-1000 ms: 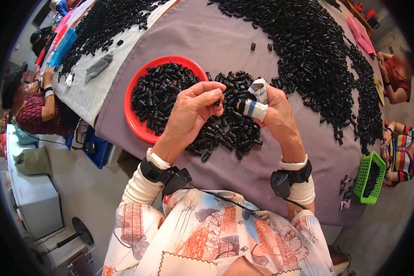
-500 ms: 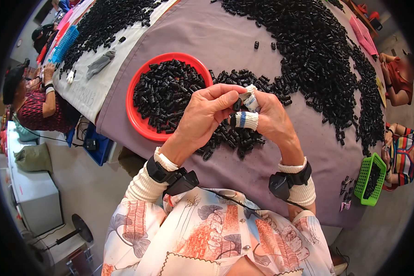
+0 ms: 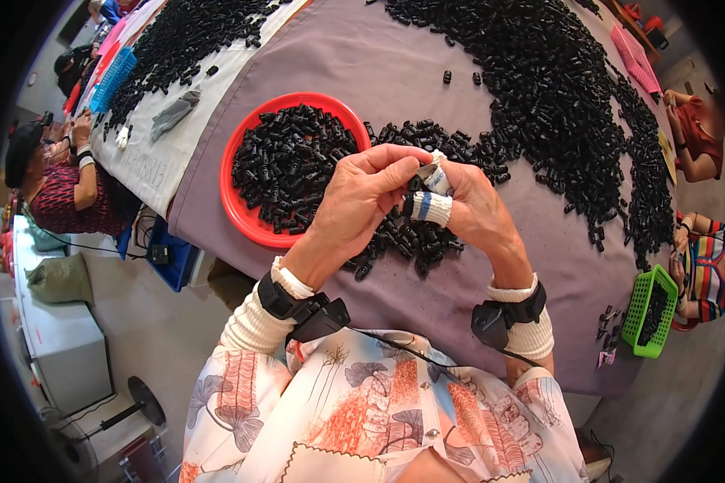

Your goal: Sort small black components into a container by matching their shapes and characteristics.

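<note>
My left hand is closed in a pinch on a small black plastic piece, one end of which shows between the fingertips. My right hand meets it there, its fingers curled in against the same piece. White knitted finger covers with blue stripes wrap some right-hand fingers. Just beyond and below both hands lies a loose heap of similar black pieces on the mauve cloth. To the left, a round red basin is filled with more of them.
A large pile of black pieces spreads over the far right. At the right edge stand a green basket and a pink basket. Co-workers sit at both sides; a grey cloth and a blue basket lie left.
Both hands stay together at nearly the same spot, still holding the black piece. The view has shifted very slightly.
</note>
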